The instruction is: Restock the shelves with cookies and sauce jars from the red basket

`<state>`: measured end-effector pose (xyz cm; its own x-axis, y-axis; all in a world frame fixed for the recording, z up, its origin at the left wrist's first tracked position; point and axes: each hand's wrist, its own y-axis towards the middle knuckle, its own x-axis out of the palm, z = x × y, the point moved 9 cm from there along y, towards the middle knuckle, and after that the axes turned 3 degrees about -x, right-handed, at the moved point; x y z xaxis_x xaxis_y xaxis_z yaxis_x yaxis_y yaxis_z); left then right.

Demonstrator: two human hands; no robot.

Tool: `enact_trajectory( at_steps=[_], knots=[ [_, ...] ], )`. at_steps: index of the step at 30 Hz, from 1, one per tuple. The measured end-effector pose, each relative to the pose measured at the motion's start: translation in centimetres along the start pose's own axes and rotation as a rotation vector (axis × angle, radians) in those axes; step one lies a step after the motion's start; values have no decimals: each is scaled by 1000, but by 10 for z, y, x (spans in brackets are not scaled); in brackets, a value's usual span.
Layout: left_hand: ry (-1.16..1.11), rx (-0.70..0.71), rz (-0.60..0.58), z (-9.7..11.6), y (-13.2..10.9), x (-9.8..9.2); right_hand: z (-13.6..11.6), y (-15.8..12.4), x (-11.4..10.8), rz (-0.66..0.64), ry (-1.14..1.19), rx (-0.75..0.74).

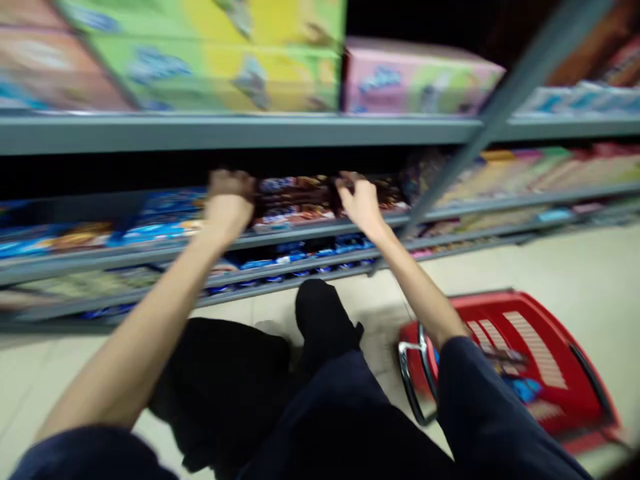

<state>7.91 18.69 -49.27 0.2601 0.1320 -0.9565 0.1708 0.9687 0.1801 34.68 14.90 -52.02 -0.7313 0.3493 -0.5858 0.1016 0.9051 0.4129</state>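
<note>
Dark blue sleeves (493, 400) lay nearest the camera, bare forearms (415, 280) stretching from them to a shelf edge (310, 231). There, the left hand (227, 200) and the right hand (359, 200) were well apart, with brown packets (297, 200) in the gap between them. Each hand was at one side of those packets; blur hid the fingertips, so whether either had closed on one could not be told. Just left of the left hand lay blue packets (160, 212). Above both hands ran an upper shelf (250, 133) bearing green-and-yellow boxes (215, 77) and, over the right hand, a pink-and-green box (410, 80). Below and to the right of the right hand stood a red basket (555, 323) with a blue item (523, 389) inside.
</note>
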Motion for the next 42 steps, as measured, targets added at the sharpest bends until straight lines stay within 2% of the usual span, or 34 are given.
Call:
enact_trajectory(
  at_steps=[2,3,5,7,8,9,10,11,12,14,16,18,20,22,24,27,29,31,33,35,37,39,40,42],
  knots=[
    [-8,-40,124,-6,-14,-12,2,-55,-37,13,127,-6],
    [-12,-32,210,-7,-27,-18,11,-87,-58,24,180,32],
    [-112,81,370,-5,-66,-23,48,-160,-111,127,208,174],
    [-231,220,406,-5,-116,-12,105,-246,-184,383,46,360],
    [-264,303,337,-2,-139,3,136,-291,-220,480,-101,474],
    [-291,355,257,-1,-160,20,166,-334,-250,508,-273,600],
    [-314,381,163,-2,-177,39,196,-373,-275,457,-479,735],
    [-317,389,50,-3,-189,61,224,-408,-294,312,-700,883],
    [-300,383,-61,-5,-197,82,248,-439,-310,242,-767,966],
    [-222,353,-289,-7,-204,124,281,-486,-328,95,-859,1059],
    [-150,308,-467,-11,-204,153,303,-511,-325,-68,-883,1058],
    [-137,266,-582,-12,-204,169,319,-518,-307,-258,-891,1008],
    [-164,247,-621,-11,-208,173,331,-518,-287,-423,-893,951],
    [-191,248,-635,-8,-217,172,339,-515,-277,-543,-907,911],
    [-221,250,-637,-7,-227,171,340,-513,-280,-627,-919,882],
    [-301,234,-636,-6,-238,167,322,-509,-307,-681,-928,849],
    [-373,175,-608,-3,-236,162,294,-495,-329,-611,-957,817],
    [-469,57,-605,5,-233,155,249,-462,-343,-411,-979,708],
    [-622,-83,-650,27,-233,146,191,-415,-337,-172,-932,491],
    [-844,-188,-722,66,-236,134,132,-364,-303,-65,-817,230],
    [-1078,-251,-782,111,-237,121,78,-317,-254,-49,-732,-17],
    [-1294,-315,-792,145,-232,108,29,-277,-199,-58,-673,-254],
    [-1377,-343,-771,156,-228,102,9,-261,-173,-67,-643,-352],
    [-1497,-389,-689,163,-220,89,-24,-234,-128,-61,-592,-512]
  ],
)
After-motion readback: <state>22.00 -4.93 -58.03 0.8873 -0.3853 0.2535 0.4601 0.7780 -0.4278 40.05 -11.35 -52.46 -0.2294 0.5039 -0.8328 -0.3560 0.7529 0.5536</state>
